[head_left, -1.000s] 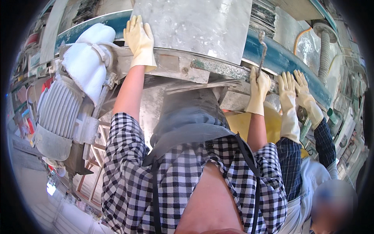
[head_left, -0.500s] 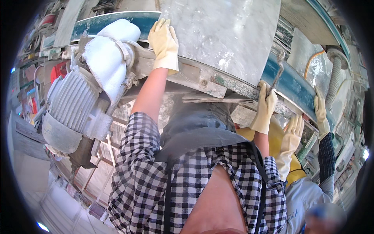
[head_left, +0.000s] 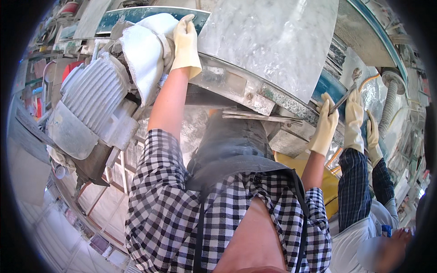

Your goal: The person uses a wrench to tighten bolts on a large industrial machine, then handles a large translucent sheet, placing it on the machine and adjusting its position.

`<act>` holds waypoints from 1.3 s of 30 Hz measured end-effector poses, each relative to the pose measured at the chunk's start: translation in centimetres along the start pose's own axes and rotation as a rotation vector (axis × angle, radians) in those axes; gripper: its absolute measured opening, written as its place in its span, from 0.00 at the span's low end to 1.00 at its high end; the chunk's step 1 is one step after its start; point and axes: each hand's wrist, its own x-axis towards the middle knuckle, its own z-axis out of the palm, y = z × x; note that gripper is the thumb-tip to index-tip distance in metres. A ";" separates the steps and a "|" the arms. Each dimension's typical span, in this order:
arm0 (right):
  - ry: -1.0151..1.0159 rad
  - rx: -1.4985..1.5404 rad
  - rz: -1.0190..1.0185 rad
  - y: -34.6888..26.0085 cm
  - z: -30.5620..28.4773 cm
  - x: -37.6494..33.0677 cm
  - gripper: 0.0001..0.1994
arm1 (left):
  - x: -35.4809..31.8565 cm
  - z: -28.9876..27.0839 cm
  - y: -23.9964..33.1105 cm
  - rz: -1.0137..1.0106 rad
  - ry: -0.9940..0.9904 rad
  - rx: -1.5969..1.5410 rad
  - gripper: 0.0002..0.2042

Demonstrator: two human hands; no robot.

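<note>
A grey-white marbled stone slab [head_left: 268, 41], wet and shiny, lies across a blue conveyor belt [head_left: 145, 16] in front of me. My left hand [head_left: 185, 48], in a cream rubber glove, rests by the belt's near edge, just left of the slab. Its fingers are stretched out and hold nothing. Near the slab's right corner, my right hand [head_left: 325, 125], gloved alike, is closed round the lower end of a slanting metal rod [head_left: 344, 96]. The rod's knobbed upper end stands above the belt; its lower end is hidden in my glove.
A ribbed grey motor [head_left: 93, 98] with a white cloth cover [head_left: 143, 59] stands at left. On the right, a co-worker's gloved hands [head_left: 353, 123] reach in beside the rod. A corrugated hose [head_left: 388, 102] hangs farther right. Thin strips [head_left: 261, 117] jut out below the machine's edge.
My left hand has come off the slab's left edge and sits farther left. My right hand keeps its grip on the rod. The co-worker's nearer hand has risen up beside the rod.
</note>
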 end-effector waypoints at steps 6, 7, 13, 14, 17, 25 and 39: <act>-0.014 0.074 -0.122 -2.2 2.0 6.4 0.20 | -1.1 0.3 1.7 -0.034 -0.285 0.303 0.18; -0.033 -0.027 -0.091 -2.2 2.5 7.5 0.22 | -1.5 0.4 1.8 0.075 -0.297 0.393 0.19; 0.049 -0.045 0.047 -1.7 7.2 16.8 0.18 | -3.0 2.2 0.9 0.351 -0.283 0.835 0.28; 0.051 -0.046 0.100 -1.7 7.5 17.6 0.20 | -3.1 2.5 0.7 0.359 -0.252 0.848 0.28; -0.082 -0.044 0.277 -2.2 7.0 19.0 0.23 | -3.3 2.7 -0.1 0.366 -0.217 0.816 0.28; -0.250 -0.058 0.388 -3.5 5.5 20.0 0.26 | -4.3 3.3 -0.4 0.356 -0.161 0.837 0.26; -0.326 -0.224 0.031 4.1 5.4 25.4 0.29 | -1.9 -0.8 2.0 0.359 -0.412 0.530 0.18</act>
